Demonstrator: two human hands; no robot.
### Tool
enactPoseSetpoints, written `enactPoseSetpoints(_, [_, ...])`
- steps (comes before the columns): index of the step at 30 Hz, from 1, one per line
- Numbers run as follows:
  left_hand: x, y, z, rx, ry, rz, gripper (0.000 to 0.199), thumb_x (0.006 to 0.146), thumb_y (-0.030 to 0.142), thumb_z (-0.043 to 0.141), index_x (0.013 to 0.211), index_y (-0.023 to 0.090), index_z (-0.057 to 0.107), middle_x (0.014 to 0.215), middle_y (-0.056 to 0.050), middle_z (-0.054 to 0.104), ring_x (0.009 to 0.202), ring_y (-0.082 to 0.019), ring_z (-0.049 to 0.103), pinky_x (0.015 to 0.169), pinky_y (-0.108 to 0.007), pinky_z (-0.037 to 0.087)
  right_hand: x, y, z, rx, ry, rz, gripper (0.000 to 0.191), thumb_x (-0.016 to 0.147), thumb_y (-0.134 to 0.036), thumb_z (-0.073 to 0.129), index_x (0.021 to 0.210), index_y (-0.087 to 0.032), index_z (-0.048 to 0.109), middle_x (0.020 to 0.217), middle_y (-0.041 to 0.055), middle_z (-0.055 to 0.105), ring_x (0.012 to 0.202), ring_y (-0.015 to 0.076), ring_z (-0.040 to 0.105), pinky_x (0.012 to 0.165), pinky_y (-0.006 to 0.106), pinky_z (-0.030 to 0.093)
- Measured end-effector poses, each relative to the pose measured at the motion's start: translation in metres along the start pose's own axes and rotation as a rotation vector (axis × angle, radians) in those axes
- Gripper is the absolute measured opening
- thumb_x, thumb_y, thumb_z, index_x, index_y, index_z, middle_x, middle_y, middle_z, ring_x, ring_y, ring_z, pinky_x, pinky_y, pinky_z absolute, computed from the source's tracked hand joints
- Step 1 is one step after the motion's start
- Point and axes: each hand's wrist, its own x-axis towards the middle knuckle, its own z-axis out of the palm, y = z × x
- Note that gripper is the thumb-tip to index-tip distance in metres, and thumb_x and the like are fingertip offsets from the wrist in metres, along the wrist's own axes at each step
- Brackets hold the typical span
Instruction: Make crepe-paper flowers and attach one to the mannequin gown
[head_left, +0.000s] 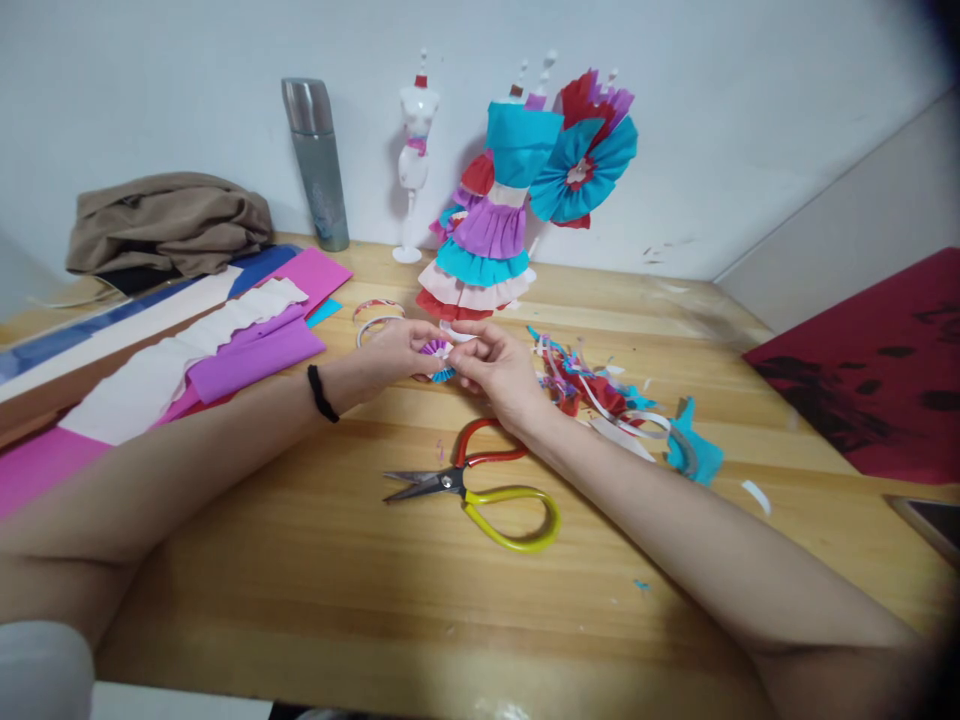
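Observation:
Between my hands is a small pleated paper rosette (436, 350) in purple and blue. My left hand (394, 352) pinches it from the left. On its right side, my right hand (495, 368) is closed with fingertips at the rosette and at a thin white strip (456, 332); how firmly it grips either is hidden. Below the hands lie scissors (450, 482) with one red and one yellow handle, blades parted and pointing left. Just behind my left hand rest ring-shaped bands (371, 325), perhaps tape rolls.
Behind stand a mannequin in a layered paper dress (491, 230), a bare white mannequin (417, 135) and a bottle (316, 165). Coloured paper sheets (255, 350) and brown cloth (172, 220) lie left. Paper scraps (592, 385), a tape roll (684, 450) and a red panel (877, 370) are right.

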Motion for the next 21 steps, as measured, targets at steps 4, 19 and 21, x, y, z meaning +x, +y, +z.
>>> enactPoseSetpoints(4, [0.0009,-0.002,-0.0021,-0.009,-0.043,0.023,0.02,0.073,0.013,0.071,0.093,0.011,0.068,0.074,-0.001,0.068,0.063,-0.008,0.06,0.065,-0.021,0.047,0.0003,0.0004,-0.0007,-0.017,-0.007,-0.024,0.047,0.059,-0.03,0.078,0.101,-0.018,0.059,0.06,-0.008,0.062,0.043,0.0062,0.047,0.045,0.022,0.032])
enactPoseSetpoints(19, [0.0019,-0.004,-0.0038,0.005,-0.015,0.033,0.029,0.069,0.011,0.069,0.098,0.009,0.07,0.072,-0.001,0.069,0.062,-0.01,0.06,0.063,-0.023,0.046,0.0011,0.0022,-0.0016,-0.044,-0.018,-0.068,0.046,0.062,-0.031,0.079,0.101,-0.019,0.059,0.059,-0.0085,0.061,0.044,0.0067,0.048,0.045,0.023,0.034])
enactPoseSetpoints(21, [0.0028,-0.0054,-0.0058,0.003,-0.031,0.033,0.03,0.067,0.012,0.07,0.098,0.009,0.07,0.072,-0.002,0.069,0.063,-0.011,0.061,0.063,-0.023,0.047,0.0009,0.0023,-0.0016,-0.048,-0.024,-0.072,0.046,0.062,-0.031,0.078,0.102,-0.018,0.059,0.06,-0.0082,0.061,0.044,0.0067,0.048,0.046,0.023,0.034])
